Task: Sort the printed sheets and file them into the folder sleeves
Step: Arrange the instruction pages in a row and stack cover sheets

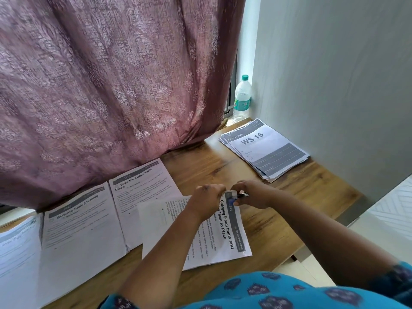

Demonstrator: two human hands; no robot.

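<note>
Two hands meet over the far corner of a printed sheet (pixel 225 233) headed "Charging Small Items", seen from the head camera. That sheet lies turned sideways on the wooden table (pixel 276 221), directly under both forearms. The left hand (pixel 207 198) has its fingers curled down onto the sheet's top edge, gripping it. The right hand (pixel 252 194) pinches a small dark clip or stapler-like tool (pixel 239 195) against the same corner, just beside the left hand; which kind of tool it is cannot be told.

Left of the left hand lie more sheets side by side: one titled "Wipe the Coffee Table Clean" (pixel 142 192), partly under the held sheet, then "Bedside Table Cleaning" (pixel 82 228), then a blurred one (pixel 17 248) at the frame edge. Beyond the right hand, well apart, sits a stack of sheets marked "WS 16" (pixel 265 150). Farther still stands a water bottle (pixel 242 99) beside a mauve curtain (pixel 107 74).
</note>
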